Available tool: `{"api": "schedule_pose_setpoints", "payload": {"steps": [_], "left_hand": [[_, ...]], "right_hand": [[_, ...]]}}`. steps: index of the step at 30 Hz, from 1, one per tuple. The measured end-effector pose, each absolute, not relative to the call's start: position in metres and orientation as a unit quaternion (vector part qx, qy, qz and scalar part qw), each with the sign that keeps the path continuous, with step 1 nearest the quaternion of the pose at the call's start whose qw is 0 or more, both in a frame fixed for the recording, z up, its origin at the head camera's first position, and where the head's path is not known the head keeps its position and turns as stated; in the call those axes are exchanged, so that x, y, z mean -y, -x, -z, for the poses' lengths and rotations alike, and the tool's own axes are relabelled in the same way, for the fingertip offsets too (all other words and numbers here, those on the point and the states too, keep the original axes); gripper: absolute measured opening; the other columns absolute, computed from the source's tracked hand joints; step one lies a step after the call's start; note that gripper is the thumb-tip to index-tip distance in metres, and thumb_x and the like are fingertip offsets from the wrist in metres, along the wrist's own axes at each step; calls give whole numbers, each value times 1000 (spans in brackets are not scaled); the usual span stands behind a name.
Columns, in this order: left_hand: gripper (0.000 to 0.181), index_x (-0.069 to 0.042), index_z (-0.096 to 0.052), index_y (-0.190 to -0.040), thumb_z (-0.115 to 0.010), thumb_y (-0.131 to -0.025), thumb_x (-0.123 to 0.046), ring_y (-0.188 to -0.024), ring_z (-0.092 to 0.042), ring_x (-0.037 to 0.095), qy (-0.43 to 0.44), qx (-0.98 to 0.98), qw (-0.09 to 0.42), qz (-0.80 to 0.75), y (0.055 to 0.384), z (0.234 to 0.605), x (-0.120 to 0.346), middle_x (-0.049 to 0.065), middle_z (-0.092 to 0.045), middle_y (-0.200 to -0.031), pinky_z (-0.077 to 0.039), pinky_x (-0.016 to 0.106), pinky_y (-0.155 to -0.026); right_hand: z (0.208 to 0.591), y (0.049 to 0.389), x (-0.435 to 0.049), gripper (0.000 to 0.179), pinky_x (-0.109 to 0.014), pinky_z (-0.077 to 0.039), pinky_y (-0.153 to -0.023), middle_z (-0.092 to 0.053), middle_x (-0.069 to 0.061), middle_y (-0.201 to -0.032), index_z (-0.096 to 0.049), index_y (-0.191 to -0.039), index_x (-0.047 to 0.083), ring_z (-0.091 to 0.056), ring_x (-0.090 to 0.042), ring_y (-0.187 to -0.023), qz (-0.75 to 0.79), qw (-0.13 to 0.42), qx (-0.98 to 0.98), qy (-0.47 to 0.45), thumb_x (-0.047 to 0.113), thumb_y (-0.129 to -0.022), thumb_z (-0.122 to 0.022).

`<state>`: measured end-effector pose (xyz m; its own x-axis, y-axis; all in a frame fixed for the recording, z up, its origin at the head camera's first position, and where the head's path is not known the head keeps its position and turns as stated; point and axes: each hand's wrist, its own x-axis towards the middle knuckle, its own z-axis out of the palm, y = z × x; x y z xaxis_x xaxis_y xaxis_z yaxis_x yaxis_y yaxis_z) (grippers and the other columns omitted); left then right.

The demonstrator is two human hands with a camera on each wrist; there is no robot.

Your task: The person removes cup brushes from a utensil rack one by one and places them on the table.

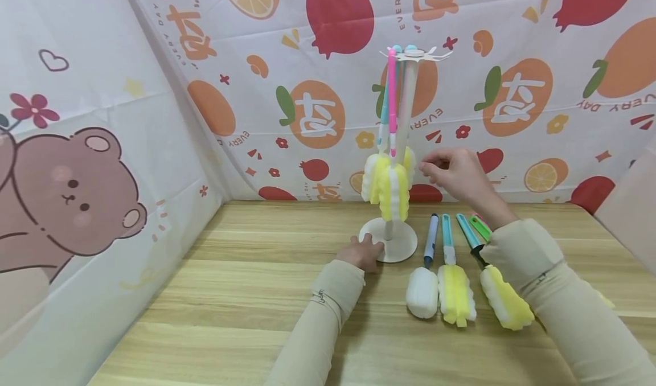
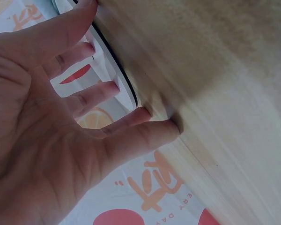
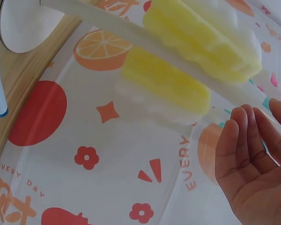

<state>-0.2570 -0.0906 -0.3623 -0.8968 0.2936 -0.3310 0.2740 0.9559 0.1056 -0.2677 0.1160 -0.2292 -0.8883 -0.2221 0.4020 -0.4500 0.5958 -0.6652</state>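
A white stand with a hooked top, a pole and a round base stands on the table. Cup brushes with yellow-and-white sponge heads hang from it, one with a pink handle in front, others with blue handles. My left hand rests on the base's near-left edge; its fingers are spread around the rim in the left wrist view. Just right of the hanging sponges, my right hand is raised, holding nothing. In the right wrist view, its fingers bend loosely, apart from the thumb.
On the table right of the base lie a white-headed brush, a blue-handled sponge brush and another sponge brush. A green handle shows partly behind the right sleeve. Printed cloth hangs behind the table.
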Motion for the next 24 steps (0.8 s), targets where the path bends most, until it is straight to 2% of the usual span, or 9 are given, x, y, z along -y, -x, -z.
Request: {"api": "schedule_pose_setpoints", "payload": {"steps": [6,12,17,24], "left_hand": [[34,-16,-59,-124,-75,-94,-23,-120,-45,36,-147,-974,172,-30,258,363,90,13,-47,-136,-53,47,-81],[33,-16,-59,-123,-74,-94,-23,-121,-45,36,-148,-973,175,-30,259,362,91,13,-46,-138,-53,47,-82],[34,-17,-59,-124,-75,-94,-22,-121,-44,36,-146,-973,177,-32,260,362,91,13,-46,-138,-53,47,-82],[32,-16,-59,-122,-73,-95,-23,-124,-44,37,-148,-973,177,-28,259,362,92,12,-45,-140,-53,47,-84]], "right_hand": [[231,270,-106,24,-22,-49,-64,-69,-20,-100,-71,-114,-6,-60,-31,-83,-397,148,885,-195,13,-99,-66],[236,274,-96,22,-26,-47,-64,-70,-20,-98,-72,-110,-6,-59,-30,-82,-384,218,870,-218,12,-99,-66],[235,277,-86,24,-32,-48,-68,-68,-18,-99,-72,-113,-5,-57,-28,-81,-392,256,854,-225,14,-98,-67],[230,279,-77,32,-35,-49,-71,-66,-16,-96,-72,-114,-5,-57,-28,-83,-400,244,856,-218,22,-97,-70]]}}
